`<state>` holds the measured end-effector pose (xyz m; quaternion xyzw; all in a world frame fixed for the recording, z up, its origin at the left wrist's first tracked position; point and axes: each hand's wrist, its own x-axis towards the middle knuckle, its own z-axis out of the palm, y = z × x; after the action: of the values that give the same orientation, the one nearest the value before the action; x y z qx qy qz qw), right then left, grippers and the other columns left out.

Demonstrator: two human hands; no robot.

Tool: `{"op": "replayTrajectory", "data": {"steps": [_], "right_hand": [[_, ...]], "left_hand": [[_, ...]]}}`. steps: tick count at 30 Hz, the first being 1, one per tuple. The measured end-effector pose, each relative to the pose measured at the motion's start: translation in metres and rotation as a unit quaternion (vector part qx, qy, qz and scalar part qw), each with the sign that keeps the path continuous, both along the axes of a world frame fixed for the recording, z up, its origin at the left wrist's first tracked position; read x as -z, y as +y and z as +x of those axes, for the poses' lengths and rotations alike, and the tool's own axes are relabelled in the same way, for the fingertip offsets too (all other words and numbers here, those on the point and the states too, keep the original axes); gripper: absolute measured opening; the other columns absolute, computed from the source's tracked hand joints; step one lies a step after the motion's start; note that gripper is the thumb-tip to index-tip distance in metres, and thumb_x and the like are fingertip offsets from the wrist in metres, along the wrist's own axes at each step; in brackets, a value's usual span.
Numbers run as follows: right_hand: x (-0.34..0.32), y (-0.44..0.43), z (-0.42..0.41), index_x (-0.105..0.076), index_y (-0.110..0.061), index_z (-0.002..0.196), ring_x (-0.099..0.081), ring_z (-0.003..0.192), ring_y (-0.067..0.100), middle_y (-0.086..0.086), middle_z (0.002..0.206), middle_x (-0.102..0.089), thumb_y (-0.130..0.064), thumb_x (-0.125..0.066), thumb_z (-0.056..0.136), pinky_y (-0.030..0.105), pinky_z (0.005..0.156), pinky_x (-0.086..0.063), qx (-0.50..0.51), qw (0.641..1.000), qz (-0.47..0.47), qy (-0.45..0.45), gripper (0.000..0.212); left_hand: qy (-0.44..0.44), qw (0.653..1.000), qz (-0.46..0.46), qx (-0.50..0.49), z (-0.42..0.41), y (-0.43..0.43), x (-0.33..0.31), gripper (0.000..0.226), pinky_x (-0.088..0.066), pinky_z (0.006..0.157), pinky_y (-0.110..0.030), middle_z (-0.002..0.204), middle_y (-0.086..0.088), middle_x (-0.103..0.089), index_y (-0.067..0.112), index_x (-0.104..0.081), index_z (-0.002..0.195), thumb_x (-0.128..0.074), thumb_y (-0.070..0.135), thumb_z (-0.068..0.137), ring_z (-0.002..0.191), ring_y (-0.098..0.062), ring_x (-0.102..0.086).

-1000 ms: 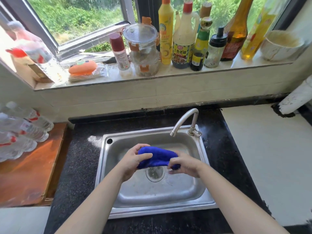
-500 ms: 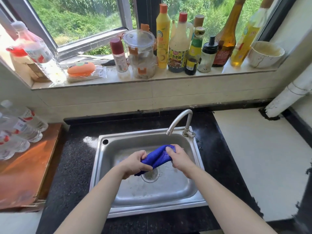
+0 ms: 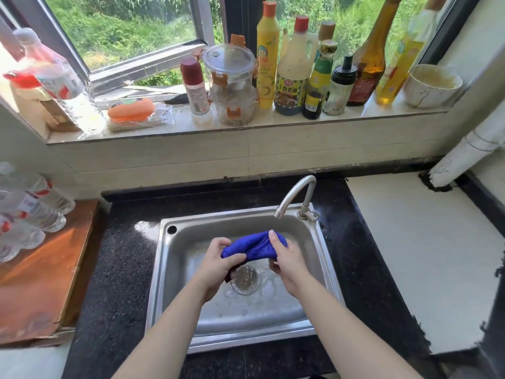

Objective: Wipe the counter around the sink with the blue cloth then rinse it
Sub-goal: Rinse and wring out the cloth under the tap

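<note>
Far to the left of the grip, clear water bottles (image 3: 30, 212) lay on their sides, cut off by the frame's edge, on a reddish wooden board (image 3: 46, 285) whose near corner also ran out of view. Between the board and the grip a wide strip of black speckled counter (image 3: 120, 269) reached the left rim of the steel sink (image 3: 165, 269). Over the basin the left hand (image 3: 217, 265) was clenched round the left end of the blue cloth (image 3: 255, 246), fingers wrapped over the top. A dark tail of cloth hung under the palm, mostly hidden by it. The cloth ran bunched, clear of the basin floor, to the right hand (image 3: 287, 262), which grasped its right end with the thumb laid on top. That hand's fingers went under the fabric and could not be seen. Just below the grip the drain (image 3: 244, 281) was partly covered by the left hand, and the floor around it looked wet. The faucet (image 3: 296, 194) stood behind and to the right of the grip, its spout above the cloth's right end and apart from it; whether water ran could not be made out. Beyond the sink's right rim a narrow band of black counter gave way to a broad white surface (image 3: 423, 255), with a white pipe (image 3: 470, 151) at its far corner, cut off by the frame.
</note>
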<state>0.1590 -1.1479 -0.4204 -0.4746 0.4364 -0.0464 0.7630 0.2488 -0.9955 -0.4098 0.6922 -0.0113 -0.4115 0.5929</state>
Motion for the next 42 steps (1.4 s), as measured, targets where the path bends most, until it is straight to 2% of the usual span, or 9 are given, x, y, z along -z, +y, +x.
{"op": "replayTrajectory", "data": {"steps": [3,6,10,13,20,23,30,36,42], "right_hand": [[-0.004,0.008,0.004,-0.064,-0.007,0.111,-0.071,0.079,0.01,0.004,0.092,-0.074,-0.04,-0.061,0.099,0.022,0.069,-0.053,0.037,0.997,0.047,-0.058,0.035],[-0.008,0.01,0.014,-0.061,0.001,0.116,-0.07,0.083,0.017,0.009,0.092,-0.071,-0.025,-0.065,0.098,0.027,0.076,-0.054,0.109,0.984,0.1,-0.1,0.032],[-0.011,0.004,0.028,-0.052,0.003,0.119,-0.071,0.094,0.02,0.016,0.116,-0.07,-0.001,-0.061,0.095,0.034,0.084,-0.056,0.18,0.966,0.143,-0.114,0.027],[-0.019,0.002,0.033,-0.048,-0.003,0.116,-0.07,0.089,0.021,0.017,0.104,-0.067,0.007,-0.054,0.096,0.035,0.08,-0.058,0.216,0.951,0.172,-0.139,0.023],[-0.018,0.009,0.033,-0.055,-0.016,0.11,-0.059,0.084,0.017,0.008,0.1,-0.06,0.0,-0.053,0.1,0.034,0.072,-0.052,0.214,0.963,0.142,-0.08,0.019],[-0.017,0.006,0.031,-0.056,-0.019,0.116,-0.062,0.092,0.01,0.003,0.103,-0.063,-0.01,-0.051,0.104,0.033,0.077,-0.054,0.209,0.971,0.099,-0.059,0.016],[-0.017,-0.002,0.012,-0.051,-0.014,0.131,-0.06,0.087,0.016,0.007,0.1,-0.059,-0.016,-0.05,0.105,0.031,0.079,-0.052,0.227,0.964,0.099,-0.102,0.026],[-0.017,0.009,0.002,-0.035,-0.023,0.145,-0.064,0.095,0.025,0.015,0.118,-0.057,0.003,-0.042,0.101,0.037,0.082,-0.053,0.246,0.946,0.153,-0.145,0.051],[-0.006,0.018,0.002,-0.051,-0.021,0.135,-0.064,0.094,0.011,0.007,0.112,-0.065,-0.016,-0.047,0.107,0.039,0.095,-0.052,0.175,0.979,0.055,-0.092,0.029]], "left_hand": [[0.06,0.995,-0.059,-0.06,0.001,-0.004,-0.004,0.037,-0.031,0.044,-0.023,0.084,-0.009,-0.063,0.012,-0.058,0.123,-0.067,0.002,0.088,0.051,-0.014,-0.044],[0.096,0.986,-0.109,-0.084,0.0,-0.008,-0.004,0.032,-0.033,0.045,-0.021,0.083,-0.007,-0.063,0.006,-0.065,0.122,-0.066,0.003,0.09,0.054,-0.011,-0.045],[0.085,0.984,-0.121,-0.101,-0.006,-0.011,-0.003,0.026,-0.036,0.048,-0.022,0.09,-0.008,-0.068,0.006,-0.068,0.118,-0.067,0.016,0.094,0.064,-0.011,-0.054],[0.07,0.982,-0.118,-0.127,-0.008,-0.017,-0.004,0.022,-0.043,0.057,-0.026,0.093,-0.008,-0.073,0.01,-0.072,0.112,-0.063,0.025,0.098,0.069,-0.013,-0.06],[0.073,0.962,-0.12,-0.235,-0.014,-0.045,-0.004,0.027,-0.03,0.05,-0.021,0.062,-0.004,-0.054,-0.004,-0.068,0.105,-0.07,0.018,0.09,0.057,-0.014,-0.042],[0.093,0.956,-0.13,-0.246,-0.024,-0.05,-0.006,0.027,-0.036,0.047,-0.018,0.061,-0.005,-0.05,-0.007,-0.067,0.107,-0.07,0.014,0.09,0.052,-0.011,-0.045],[0.108,0.948,-0.169,-0.247,-0.018,-0.042,-0.003,0.045,-0.043,0.087,-0.032,0.107,-0.021,-0.063,-0.015,-0.061,0.118,-0.071,0.017,0.087,0.095,-0.025,-0.057],[0.171,0.944,-0.142,-0.241,-0.017,-0.036,0.003,0.008,-0.043,0.085,-0.035,0.093,-0.004,-0.071,0.018,-0.067,0.101,-0.062,0.018,0.095,0.082,-0.015,-0.061],[0.199,0.917,-0.129,-0.322,-0.021,-0.046,0.004,0.01,-0.044,0.091,-0.043,0.1,-0.016,-0.064,0.011,-0.061,0.104,-0.054,0.014,0.098,0.096,-0.028,-0.057]]}}
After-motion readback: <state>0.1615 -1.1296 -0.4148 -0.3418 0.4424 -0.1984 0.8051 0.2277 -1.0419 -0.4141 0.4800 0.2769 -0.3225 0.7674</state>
